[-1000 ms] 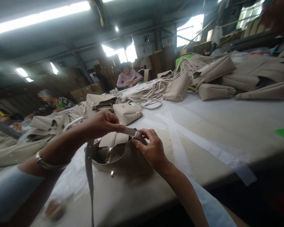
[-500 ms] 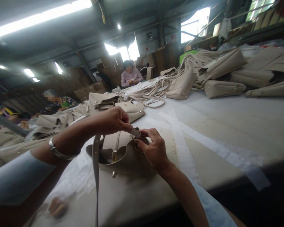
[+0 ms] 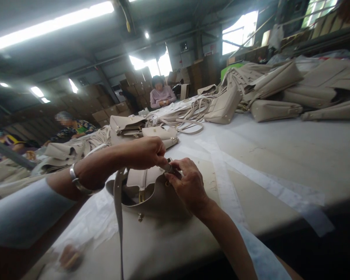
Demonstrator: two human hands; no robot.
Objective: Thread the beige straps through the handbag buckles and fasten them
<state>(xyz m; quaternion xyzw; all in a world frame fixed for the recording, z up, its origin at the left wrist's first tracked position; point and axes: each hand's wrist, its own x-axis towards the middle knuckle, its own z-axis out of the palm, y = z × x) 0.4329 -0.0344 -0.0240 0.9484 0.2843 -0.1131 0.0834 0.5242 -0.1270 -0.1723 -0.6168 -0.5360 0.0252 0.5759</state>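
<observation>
A beige handbag [image 3: 166, 204] stands on the table in front of me, its mouth open and its flap [image 3: 142, 179] folded inward. My left hand [image 3: 150, 151] is closed in a pinch on a strap [image 3: 167, 168] at the bag's upper right corner. On the same corner, my right hand [image 3: 189, 184] grips the strap where it meets the bag, thumb and fingers pressed together. The fingers partly hide the metal fitting there. From the bag's left side a long strap with holes [image 3: 118, 210] hangs down. A small metal clasp [image 3: 140, 217] sits on the front.
White paper strips [image 3: 224, 179] lie right of the bag, crumpled white sheeting [image 3: 96, 221] left of it. More beige bags [image 3: 275, 111] and straps are heaped at the back. A round brownish object [image 3: 70, 256] is at lower left. Co-workers [image 3: 162, 95] sit beyond the table.
My left hand has moved slightly right and down toward my right hand, and less of the strap shows between them. The bag has hardly moved.
</observation>
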